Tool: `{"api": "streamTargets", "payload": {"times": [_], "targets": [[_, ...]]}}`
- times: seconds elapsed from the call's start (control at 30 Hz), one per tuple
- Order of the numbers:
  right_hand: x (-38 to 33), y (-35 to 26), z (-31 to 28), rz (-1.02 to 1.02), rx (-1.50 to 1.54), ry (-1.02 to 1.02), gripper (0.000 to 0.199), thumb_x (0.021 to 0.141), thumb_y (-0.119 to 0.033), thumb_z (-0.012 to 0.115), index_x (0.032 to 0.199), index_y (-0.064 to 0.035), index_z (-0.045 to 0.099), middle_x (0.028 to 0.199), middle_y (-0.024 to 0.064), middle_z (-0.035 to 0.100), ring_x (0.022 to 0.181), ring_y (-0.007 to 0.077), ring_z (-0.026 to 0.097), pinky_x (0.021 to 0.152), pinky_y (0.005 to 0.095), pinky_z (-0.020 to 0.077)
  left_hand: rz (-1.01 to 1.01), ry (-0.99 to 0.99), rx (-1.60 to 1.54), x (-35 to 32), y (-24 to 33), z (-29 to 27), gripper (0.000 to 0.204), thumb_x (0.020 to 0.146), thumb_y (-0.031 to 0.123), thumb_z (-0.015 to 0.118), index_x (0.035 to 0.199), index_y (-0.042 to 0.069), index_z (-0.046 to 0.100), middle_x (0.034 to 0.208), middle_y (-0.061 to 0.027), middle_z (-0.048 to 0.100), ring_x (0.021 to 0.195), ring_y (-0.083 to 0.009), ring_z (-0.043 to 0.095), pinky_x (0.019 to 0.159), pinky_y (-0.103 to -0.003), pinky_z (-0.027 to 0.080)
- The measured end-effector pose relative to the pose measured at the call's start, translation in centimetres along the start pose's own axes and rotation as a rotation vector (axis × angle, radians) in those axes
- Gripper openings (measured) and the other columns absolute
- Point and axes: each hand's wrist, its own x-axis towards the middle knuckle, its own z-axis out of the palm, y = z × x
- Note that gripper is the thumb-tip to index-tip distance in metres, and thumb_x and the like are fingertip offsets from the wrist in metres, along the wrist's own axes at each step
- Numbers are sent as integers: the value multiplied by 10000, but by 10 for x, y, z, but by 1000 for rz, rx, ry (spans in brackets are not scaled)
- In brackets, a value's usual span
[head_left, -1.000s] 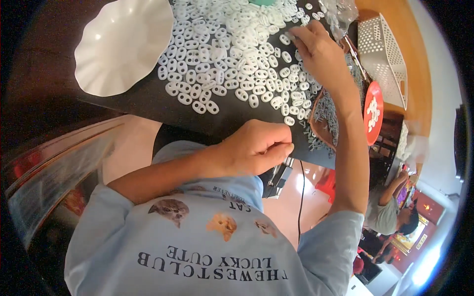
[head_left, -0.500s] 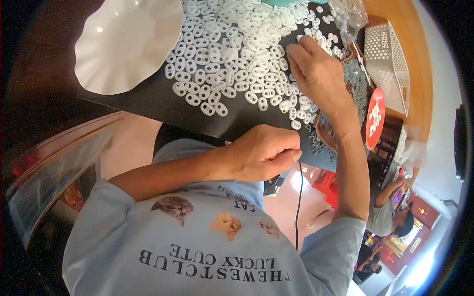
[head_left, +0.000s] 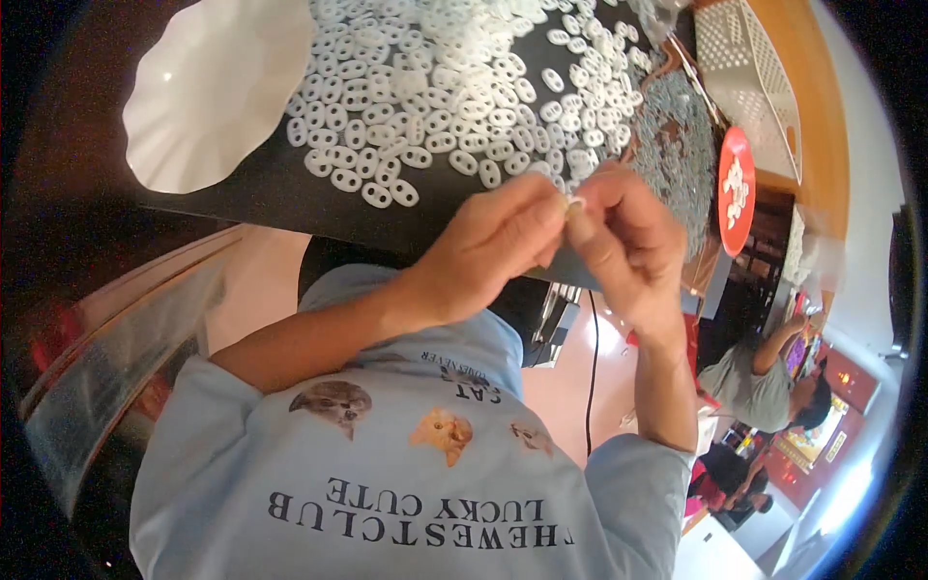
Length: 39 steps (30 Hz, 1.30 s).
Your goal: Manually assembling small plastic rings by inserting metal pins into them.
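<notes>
My left hand (head_left: 488,242) and my right hand (head_left: 633,246) meet fingertip to fingertip just over the near edge of the table. Between them a small white plastic piece (head_left: 575,202) peeks out, pinched in my right fingers. My left thumb and forefinger press together against it; whatever else they grip is hidden. Beyond my hands spreads a thick layer of white oval two-hole plastic pieces (head_left: 387,116). Beside my right hand lies a heap of small grey parts (head_left: 677,126).
A white scalloped bowl (head_left: 208,97) stands at the left. On the right are a red plate (head_left: 739,227) with white bits on it and a white perforated basket (head_left: 744,68). A dark cable (head_left: 593,377) hangs below the table. Another person (head_left: 773,387) is at far right.
My right hand has come back from the white pieces to meet my left. My left hand has lifted slightly. A white piece now shows between the fingertips.
</notes>
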Motion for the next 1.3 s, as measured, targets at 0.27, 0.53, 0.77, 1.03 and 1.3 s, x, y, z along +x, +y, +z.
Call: {"api": "streamTargets", "payload": {"times": [0.27, 0.53, 0.77, 1.03, 1.3], "targets": [[-22, 0, 4, -256, -267, 80, 68, 853, -49, 543, 839, 18, 538, 684, 73, 469, 594, 168, 462, 551, 282, 370, -29, -40, 73, -5, 3, 4, 212, 944, 174, 443, 777, 52, 490, 660, 24, 439, 598, -45, 367, 545, -200, 323], [-36, 16, 4, -116, -65, 30, 128, 870, -79, 544, 774, 2, 518, 645, 58, 438, 552, 161, 407, 502, 288, 325, -61, -77, 235, -4, 1, 4, 284, 931, 248, 430, 752, 48, 521, 627, -9, 493, 524, -42, 368, 454, -197, 270], [-49, 20, -6, -35, -35, 5, 97, 869, -72, 556, 808, -1, 531, 684, 39, 471, 591, 125, 424, 521, 270, 337, 36, -224, 275, -4, -11, 0, 144, 911, 110, 487, 823, 14, 548, 656, 26, 494, 572, -17, 405, 493, -182, 319], [-47, 53, -86, 19, -745, 292, 130, 880, -91, 544, 970, 2, 560, 801, 100, 527, 702, 193, 528, 653, 287, 427, 33, -167, 368, -3, -11, 3, 128, 886, 69, 496, 789, 4, 548, 613, 33, 491, 537, -13, 406, 467, -193, 323], [-41, 61, -86, 62, -893, 182, 126, 845, -72, 553, 941, 9, 539, 872, 163, 556, 802, 345, 561, 694, 355, 448, 33, -170, 400, -1, -10, 1, 165, 878, 89, 488, 753, -1, 545, 599, -1, 500, 531, -51, 433, 481, -218, 350]]}}
